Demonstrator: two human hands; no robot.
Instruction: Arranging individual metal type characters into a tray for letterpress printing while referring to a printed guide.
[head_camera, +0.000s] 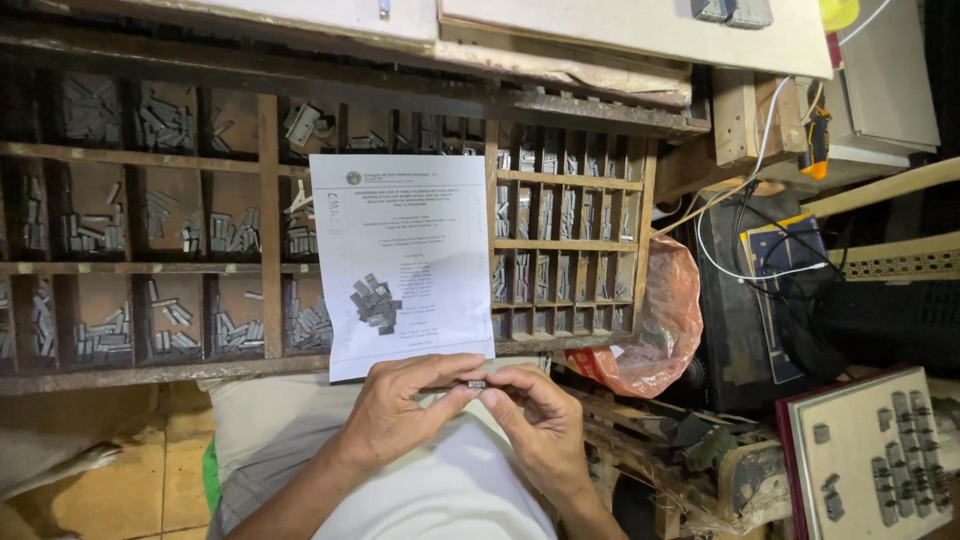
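Head view: a person sits at a wide dark wooden type case (270, 240) w/ many small compartments, most holding grey metal type pieces. A white printed paper sheet (405, 260) lies over the case's middle, covering several compartments, and a small loose pile of grey metal type (376, 303) rests on the sheet, just above the hands. To the right of the case, an orange-pink plastic bag (660, 325) bulges beside its edge; past it sit a black box-like device (745, 300) w/ white cables across it, and, at lower right, a red-framed pale tray (860, 460) w/ rows of grey metal blocks. Pale boards overhang the case's top edge. Below the case, the person's lap in light cloth fills the frame's centre. Left hand (400, 405) and right hand (535, 410) meet at the sheet's lower edge, fingertips touching; both are closed narrow, thumbs and forefingers pinching one short dark row of metal type (477, 383) between them, left hand on its left end, right hand on its right end. The row sits level, just under the sheet's bottom edge, over the lap.
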